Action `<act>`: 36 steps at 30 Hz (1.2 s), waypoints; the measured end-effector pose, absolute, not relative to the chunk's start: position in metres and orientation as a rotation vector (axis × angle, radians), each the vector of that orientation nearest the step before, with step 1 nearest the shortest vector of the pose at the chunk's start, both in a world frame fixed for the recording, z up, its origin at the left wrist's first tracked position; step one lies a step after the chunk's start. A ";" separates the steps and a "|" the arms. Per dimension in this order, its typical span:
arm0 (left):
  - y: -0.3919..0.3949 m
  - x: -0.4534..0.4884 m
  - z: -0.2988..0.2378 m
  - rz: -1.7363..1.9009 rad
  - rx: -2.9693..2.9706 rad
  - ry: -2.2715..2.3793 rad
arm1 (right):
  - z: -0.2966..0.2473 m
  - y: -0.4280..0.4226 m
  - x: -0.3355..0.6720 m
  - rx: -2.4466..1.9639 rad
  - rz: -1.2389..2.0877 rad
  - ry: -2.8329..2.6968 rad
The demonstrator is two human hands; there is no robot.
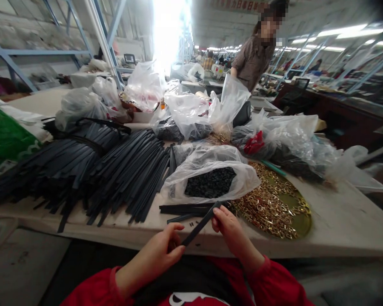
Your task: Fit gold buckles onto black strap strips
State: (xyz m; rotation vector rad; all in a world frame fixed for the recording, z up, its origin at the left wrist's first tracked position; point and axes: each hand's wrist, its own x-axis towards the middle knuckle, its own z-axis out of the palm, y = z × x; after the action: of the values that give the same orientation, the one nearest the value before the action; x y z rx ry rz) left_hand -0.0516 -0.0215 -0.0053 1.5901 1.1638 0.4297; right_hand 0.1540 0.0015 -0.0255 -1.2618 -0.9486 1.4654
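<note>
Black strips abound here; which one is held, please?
The single strip slanting between the left hand and right hand; the other strips lie on the table.

Held strip (198, 228): matt, smooth-looking, material unclear. Strip pile (127, 170): same matt finish. Open bag (207, 155): thin translucent plastic, crinkled, soft sheen. Small black pieces (210, 182) inside: plastic-looking, rough as a heap. Gold-coloured hardware (263, 208): glossy metal. Tray (302, 226): shiny. Tabletop (347, 216): matt. Red sleeve (277, 282): cloth, matt.

From my head, the view faces forward and down, close above my bare left hand (161, 251) and bare right hand (229, 226) around six o'clock, then stretches over the pale, flat surface (341, 219) to long, white, glowing strip lamps (344, 32) far off at two o'clock.
</note>
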 end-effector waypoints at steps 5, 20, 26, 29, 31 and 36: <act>0.005 -0.019 0.009 0.397 0.983 1.006 | -0.023 0.020 0.151 -1.364 1.500 -1.294; 0.041 -0.014 -0.007 0.457 0.827 1.124 | -0.045 0.135 0.202 -2.087 0.155 -2.365; 0.042 -0.014 -0.009 0.477 0.824 1.130 | -0.040 0.126 0.207 -2.016 0.130 -2.422; 0.040 -0.014 -0.006 0.479 0.843 1.136 | -0.042 0.123 0.212 -1.982 0.161 -2.405; 0.038 -0.013 -0.003 0.483 0.845 1.134 | -0.044 0.121 0.215 -1.948 0.200 -2.390; 0.033 -0.012 0.002 0.485 0.833 1.127 | -0.044 0.118 0.222 -1.836 0.284 -2.291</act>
State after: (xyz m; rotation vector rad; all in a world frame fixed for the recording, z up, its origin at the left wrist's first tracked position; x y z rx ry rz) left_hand -0.0125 0.0332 0.0017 0.8330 1.1270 0.4848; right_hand 0.2221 0.1180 -0.0438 -1.8364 -2.2906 0.2844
